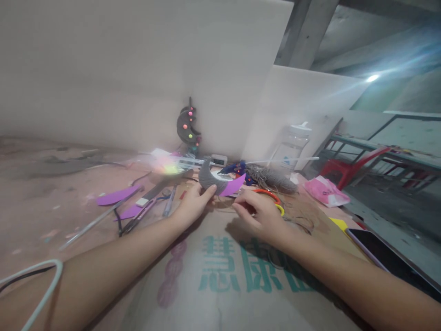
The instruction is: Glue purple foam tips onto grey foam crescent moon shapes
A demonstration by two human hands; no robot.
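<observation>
My left hand (203, 202) is closed on a crescent-shaped cutout (210, 180), its thumb over the lower edge. Grey yarn covers most of the crescent, and its right tip is bare purple (233, 185). Just right of that tip is my right hand (257, 209), with fingers curled and thumb drawn toward them. Anything in that pinch is too small and blurred to make out. Orange-and-yellow-handled scissors (270, 196) lie behind my right hand. Loose strands of yarn (299, 224) spread beside my right wrist.
Behind are a blue glue gun (241, 171), a grey yarn bundle (272, 178), a bottle (291, 145) and a finished dark crescent with colored beads (182, 126). Purple pieces (117, 195), a utility knife (141, 216) and a pen (168, 202) lie left; a phone (389, 257) lies right. Printed cardboard (220, 303) lies beneath.
</observation>
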